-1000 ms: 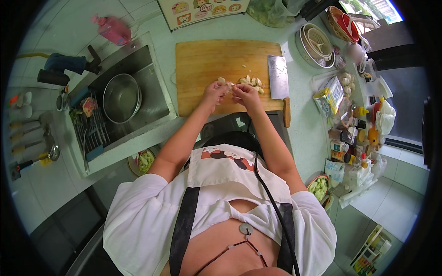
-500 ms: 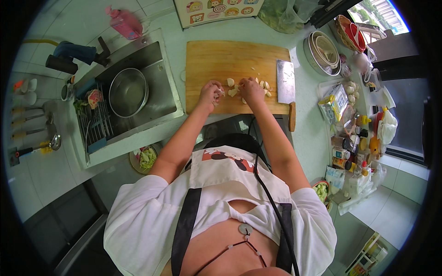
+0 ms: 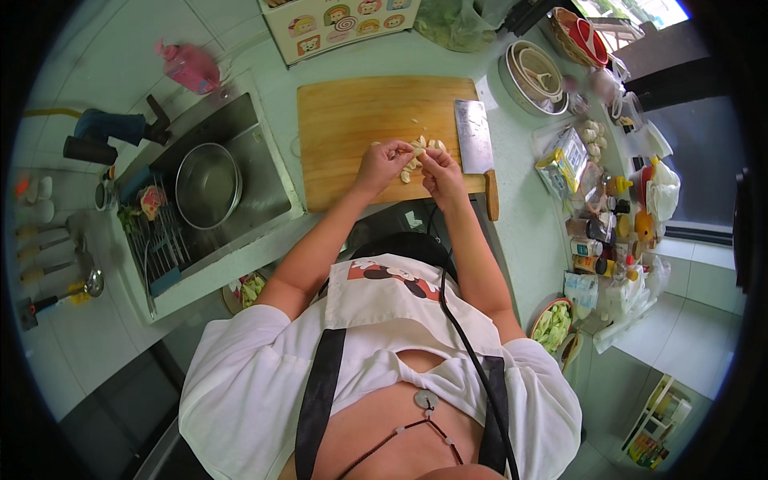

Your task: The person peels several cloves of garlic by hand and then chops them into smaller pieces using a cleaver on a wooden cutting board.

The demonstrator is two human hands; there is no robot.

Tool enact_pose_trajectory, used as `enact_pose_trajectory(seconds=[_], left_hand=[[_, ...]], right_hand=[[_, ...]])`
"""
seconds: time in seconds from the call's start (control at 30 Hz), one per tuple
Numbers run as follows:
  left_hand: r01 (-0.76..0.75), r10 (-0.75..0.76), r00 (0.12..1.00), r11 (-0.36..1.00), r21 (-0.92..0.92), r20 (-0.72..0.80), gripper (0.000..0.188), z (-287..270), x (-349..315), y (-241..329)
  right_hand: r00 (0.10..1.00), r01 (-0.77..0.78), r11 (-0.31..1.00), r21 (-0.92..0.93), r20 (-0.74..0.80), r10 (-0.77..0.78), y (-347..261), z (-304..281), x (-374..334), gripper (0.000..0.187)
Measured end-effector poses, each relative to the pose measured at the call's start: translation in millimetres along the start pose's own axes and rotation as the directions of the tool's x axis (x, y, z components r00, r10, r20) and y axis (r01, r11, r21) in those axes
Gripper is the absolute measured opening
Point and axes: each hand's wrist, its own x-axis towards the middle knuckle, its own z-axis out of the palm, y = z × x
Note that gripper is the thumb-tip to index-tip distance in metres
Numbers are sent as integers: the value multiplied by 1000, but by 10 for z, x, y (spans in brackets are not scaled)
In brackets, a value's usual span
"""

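Observation:
Over the right half of a wooden cutting board point(image 3: 344, 120), my two hands meet at the fingertips. A pale garlic clove point(image 3: 418, 151) sits pinched between them, my left hand point(image 3: 382, 166) closed on one side of it and my right hand point(image 3: 442, 174) on the other. Several cloves lie loose on the board around and under my fingers, among them a garlic clove point(image 3: 406, 176) just below the pinch. Small garlic bits are scattered beyond. A cleaver point(image 3: 474, 136) lies on the board's right edge, its wooden handle toward me.
Left of the board, a metal bowl point(image 3: 209, 186) stands in the sink point(image 3: 272, 192) beside a dish rack point(image 3: 164, 232). Stacked colanders point(image 3: 534, 76) stand at the back right. Bottles and packages point(image 3: 564, 160) crowd the right side. A bowl of cut greens point(image 3: 552, 326) sits lower right.
My hands were apart, the left holding garlic skins and the right among the cloves. Now they have come together around one clove. The whole view has shifted slightly.

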Motion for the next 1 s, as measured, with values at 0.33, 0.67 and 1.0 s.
enact_pose_trajectory(seconds=[0.33,0.67,1.0], left_hand=[[-228,266,962,911,344,-66,8,116,15,155],[-331,341,938,815,476,69,8,54,-8,230],[-36,40,999,983,177,-19,11,-50,37,-23]], right_hand=[[994,53,997,-57,-97,-58,-45,32,-52,11],[990,63,911,-408,-91,-109,-124,34,-15,19],[998,68,905,-421,21,-65,-130,35,65,23]])
